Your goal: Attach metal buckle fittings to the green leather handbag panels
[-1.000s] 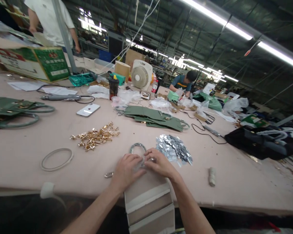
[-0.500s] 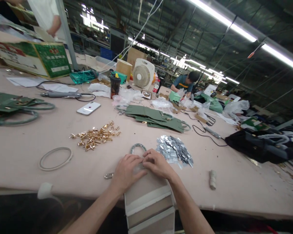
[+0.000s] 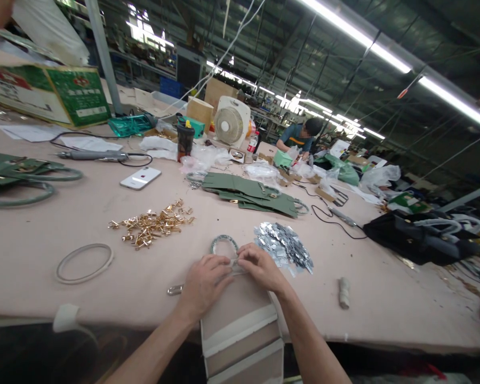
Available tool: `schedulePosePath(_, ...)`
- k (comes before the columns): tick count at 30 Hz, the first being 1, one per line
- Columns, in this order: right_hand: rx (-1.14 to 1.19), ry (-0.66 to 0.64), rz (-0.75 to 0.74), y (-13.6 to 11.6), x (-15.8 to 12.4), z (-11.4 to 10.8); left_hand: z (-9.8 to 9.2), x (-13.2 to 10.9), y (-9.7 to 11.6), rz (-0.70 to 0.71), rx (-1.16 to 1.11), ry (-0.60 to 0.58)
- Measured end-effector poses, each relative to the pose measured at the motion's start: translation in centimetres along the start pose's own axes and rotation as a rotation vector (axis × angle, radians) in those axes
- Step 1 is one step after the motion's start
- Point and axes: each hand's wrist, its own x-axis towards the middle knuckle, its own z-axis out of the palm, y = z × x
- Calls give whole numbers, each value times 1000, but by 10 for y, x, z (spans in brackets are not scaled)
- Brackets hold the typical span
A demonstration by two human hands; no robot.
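A beige-grey bag panel (image 3: 240, 320) hangs over the table's front edge, its lower folded bands toward me. At its upper end stands a rounded handle (image 3: 224, 238) that looks wrapped in clear film. My left hand (image 3: 205, 282) lies across the panel's top left, fingers bent and pinching near the base of the handle. From the other side my right hand (image 3: 259, 266) pinches the same spot with thumb and fingers. A small pale piece shows between the fingertips, too small to name. Beside my left hand sits a metal clasp piece (image 3: 175, 289).
Gold fittings (image 3: 154, 226) lie in a heap left, silver metal plates (image 3: 284, 242) right. Around them are a pale ring (image 3: 85, 263), a phone (image 3: 140, 178), green bag panels (image 3: 250, 193), a small roll (image 3: 344, 293) and a fan (image 3: 231, 122). A co-worker (image 3: 300, 136) bends over the far table.
My fingertips have shifted slightly at the panel's top, and a pale piece shows more between them. The person in white at far left has moved. The whole view has drifted slightly.
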Motion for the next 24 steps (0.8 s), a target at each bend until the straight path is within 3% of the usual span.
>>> schedulePosePath(7, -31, -38, 8, -3, 2, -1, -2, 0, 7, 12, 70, -4)
schedulePosePath(18, -71, -173, 48, -4, 2, -5, 5, 1, 1, -98, 25, -33)
schedulePosePath(24, -121, -169, 58, -5, 8, 1, 5, 2, 2, -122, 18, -22)
